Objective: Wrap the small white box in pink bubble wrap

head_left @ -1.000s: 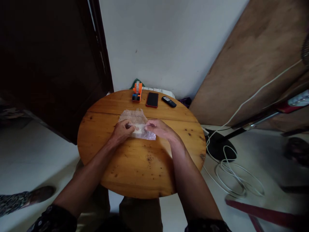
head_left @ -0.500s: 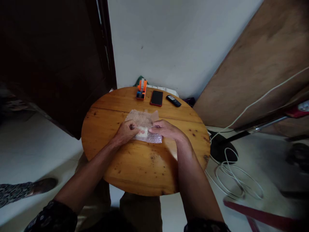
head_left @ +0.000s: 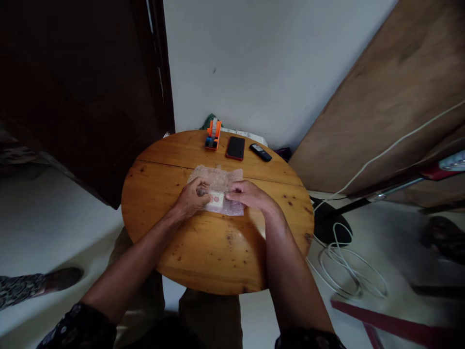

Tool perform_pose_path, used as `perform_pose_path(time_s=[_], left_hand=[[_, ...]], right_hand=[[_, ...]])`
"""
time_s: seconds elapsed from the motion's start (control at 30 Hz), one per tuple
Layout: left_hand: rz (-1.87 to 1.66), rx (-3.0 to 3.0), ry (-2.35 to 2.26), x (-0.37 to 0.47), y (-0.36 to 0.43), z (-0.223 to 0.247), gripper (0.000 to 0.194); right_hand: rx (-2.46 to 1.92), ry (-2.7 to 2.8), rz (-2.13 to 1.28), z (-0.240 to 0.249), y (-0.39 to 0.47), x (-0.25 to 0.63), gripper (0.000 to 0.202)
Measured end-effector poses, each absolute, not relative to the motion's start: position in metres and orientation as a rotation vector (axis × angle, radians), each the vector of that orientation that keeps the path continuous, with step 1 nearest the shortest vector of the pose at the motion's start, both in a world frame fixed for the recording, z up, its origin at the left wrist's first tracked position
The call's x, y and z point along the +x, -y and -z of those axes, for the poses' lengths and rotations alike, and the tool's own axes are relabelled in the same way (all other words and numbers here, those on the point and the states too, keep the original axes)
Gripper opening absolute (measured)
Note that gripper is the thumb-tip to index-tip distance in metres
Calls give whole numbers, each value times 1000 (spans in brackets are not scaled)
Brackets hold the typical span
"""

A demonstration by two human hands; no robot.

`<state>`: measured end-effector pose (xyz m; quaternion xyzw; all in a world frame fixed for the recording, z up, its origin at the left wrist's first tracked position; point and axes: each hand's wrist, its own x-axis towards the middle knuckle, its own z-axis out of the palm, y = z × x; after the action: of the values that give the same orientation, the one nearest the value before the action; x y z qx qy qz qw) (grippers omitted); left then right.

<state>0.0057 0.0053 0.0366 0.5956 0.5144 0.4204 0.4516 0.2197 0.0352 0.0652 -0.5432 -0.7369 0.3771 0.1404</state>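
Now, change: far flap of the bubble wrap (head_left: 221,177) is lying flatter and wider than half a second ago.
Left hand (head_left: 191,197): grip pinching together on the wrap's left edge.
Right hand (head_left: 247,194): fingers pressing the wrap's right side.
Small pale block (head_left: 217,198): sitting inside the crinkly clear wrap, mid-worktop.
Worktop (head_left: 218,247): round, knotty glossy wood.

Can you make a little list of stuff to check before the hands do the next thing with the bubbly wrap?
1. Both hands on the wrap: left hand and right hand touch the bubble wrap. Ok.
2. Small pale item sits between the hands, on the wrap. Ok.
3. Wrap lies fully on the table. Ok.
4. Tape dispenser at the far edge, apart from the hands. Ok.
5. Item fully covered: not ok.
6. Grip firmness: cannot tell.
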Motion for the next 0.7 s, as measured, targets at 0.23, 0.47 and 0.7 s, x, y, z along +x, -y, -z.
perform_pose_path(time_s=[0.23,0.47,0.7], left_hand=[[-983,1529,-1353,4,-5,-35,28],[-1012,1523,-1316,4,-6,-35,25],[-1031,1436,-1231,5,-7,-35,26]], right_hand=[[-1551,2268,-745,-69,-31,215,2],[-1449,2341,-395,-76,-24,200,21],[-1028,2217,-603,-83,-14,191,22]])
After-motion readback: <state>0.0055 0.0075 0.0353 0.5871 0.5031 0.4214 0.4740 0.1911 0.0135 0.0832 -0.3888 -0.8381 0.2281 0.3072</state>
